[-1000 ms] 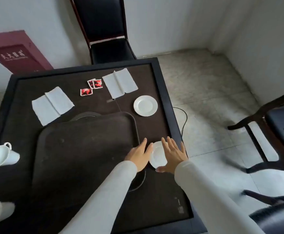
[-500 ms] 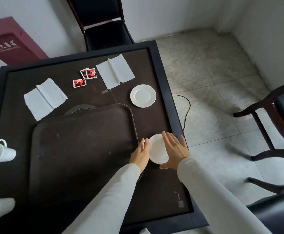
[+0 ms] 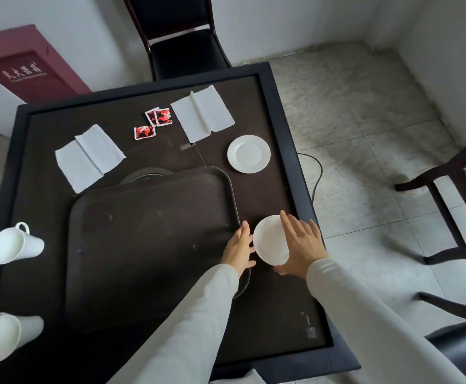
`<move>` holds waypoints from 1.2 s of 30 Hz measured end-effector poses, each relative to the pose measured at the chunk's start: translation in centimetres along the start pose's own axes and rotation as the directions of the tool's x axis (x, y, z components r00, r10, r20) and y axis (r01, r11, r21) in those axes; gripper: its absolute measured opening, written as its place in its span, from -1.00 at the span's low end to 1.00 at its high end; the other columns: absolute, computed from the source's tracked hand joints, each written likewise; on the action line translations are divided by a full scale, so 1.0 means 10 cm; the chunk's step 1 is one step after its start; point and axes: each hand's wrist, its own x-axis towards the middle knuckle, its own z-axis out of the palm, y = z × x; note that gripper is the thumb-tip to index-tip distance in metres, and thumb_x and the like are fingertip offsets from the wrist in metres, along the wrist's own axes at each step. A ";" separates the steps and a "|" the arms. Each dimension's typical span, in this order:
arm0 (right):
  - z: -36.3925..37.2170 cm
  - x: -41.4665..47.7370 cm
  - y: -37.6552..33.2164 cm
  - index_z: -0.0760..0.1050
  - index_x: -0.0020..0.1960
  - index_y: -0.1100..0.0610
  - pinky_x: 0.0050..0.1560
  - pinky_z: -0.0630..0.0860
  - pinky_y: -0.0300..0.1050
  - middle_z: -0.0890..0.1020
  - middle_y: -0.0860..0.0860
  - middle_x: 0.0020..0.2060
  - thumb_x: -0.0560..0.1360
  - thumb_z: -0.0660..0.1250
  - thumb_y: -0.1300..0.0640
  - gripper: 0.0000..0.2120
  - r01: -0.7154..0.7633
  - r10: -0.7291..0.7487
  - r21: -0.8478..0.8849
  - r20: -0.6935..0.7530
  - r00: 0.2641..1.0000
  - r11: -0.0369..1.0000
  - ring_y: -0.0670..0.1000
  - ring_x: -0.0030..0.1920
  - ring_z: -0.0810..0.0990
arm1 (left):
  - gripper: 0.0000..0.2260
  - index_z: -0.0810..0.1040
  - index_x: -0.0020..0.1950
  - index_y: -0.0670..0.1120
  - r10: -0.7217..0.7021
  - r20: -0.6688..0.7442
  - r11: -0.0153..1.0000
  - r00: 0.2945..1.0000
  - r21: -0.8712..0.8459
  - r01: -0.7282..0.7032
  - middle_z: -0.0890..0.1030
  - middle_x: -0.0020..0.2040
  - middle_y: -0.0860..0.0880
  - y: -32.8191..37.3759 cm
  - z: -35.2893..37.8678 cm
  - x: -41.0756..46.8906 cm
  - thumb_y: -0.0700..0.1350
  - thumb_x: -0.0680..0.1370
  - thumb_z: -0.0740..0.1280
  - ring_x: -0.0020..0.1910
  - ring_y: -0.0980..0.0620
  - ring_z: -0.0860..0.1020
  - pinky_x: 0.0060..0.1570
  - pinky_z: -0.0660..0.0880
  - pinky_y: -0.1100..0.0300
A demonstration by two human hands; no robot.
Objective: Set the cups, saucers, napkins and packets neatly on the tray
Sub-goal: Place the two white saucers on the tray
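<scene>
We have the near saucer [image 3: 271, 239] between our two hands just off the tray's [image 3: 148, 245] right edge, tipped up with its face turned toward the tray. Our right hand [image 3: 299, 245] cups its right rim with fingers spread and our left hand [image 3: 238, 249] presses flat against its left rim, so the hold is a squeeze from both sides rather than a closed pinch; we cannot tell whether the lower edge rests on the table [image 3: 267, 195]. The tray is bare: the second saucer [image 3: 248, 153] lies flat beyond, the two napkins [image 3: 90, 156] [image 3: 202, 116] and the red packets [image 3: 154, 123] sit at the far side, and both cups [image 3: 15, 245] [image 3: 6, 336] lie tipped over at the left. The risk we see is the slick rim sliding out of open palms as we carry it over the tray's raised lip, clipping that lip and dropping. The table's right edge is close, so a fumble could send it to the floor.
</scene>
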 end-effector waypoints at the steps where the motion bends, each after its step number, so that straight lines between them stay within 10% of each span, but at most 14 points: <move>1: -0.01 -0.02 -0.02 -0.22 0.61 0.04 0.57 -0.02 0.23 0.24 0.03 0.53 0.15 0.57 -0.28 0.34 -0.001 0.001 0.004 -0.003 1.000 1.000 0.15 0.51 0.28 | -0.45 0.22 0.61 0.06 -0.004 0.006 1.000 1.000 -0.011 0.004 0.47 0.51 -0.06 0.00 -0.03 -0.01 0.26 0.67 0.08 0.42 -0.14 0.50 0.36 0.47 -0.21; 16: -0.39 0.21 -0.97 -0.18 0.63 0.09 0.57 0.02 0.20 0.26 0.01 0.53 0.12 0.54 -0.33 0.36 0.072 -0.077 -0.080 -0.062 0.995 0.994 0.16 0.47 0.32 | -0.45 0.27 0.60 0.08 0.107 -0.013 0.975 0.994 -0.194 -0.107 0.58 0.41 0.03 0.16 -1.06 -0.22 0.28 0.66 0.09 0.06 0.10 0.63 -0.06 0.62 0.09; 36: -0.01 1.14 -3.14 -0.20 0.61 0.05 0.53 0.08 0.18 0.29 0.06 0.51 0.13 0.58 -0.31 0.36 0.230 -0.222 -0.148 0.070 0.972 0.962 0.21 0.47 0.31 | -0.52 0.49 0.42 -0.06 0.031 -0.223 0.885 0.974 -0.446 -0.130 0.63 0.33 -0.03 -0.09 -3.06 -0.13 0.23 0.64 0.23 0.22 0.04 0.62 0.28 0.56 -0.05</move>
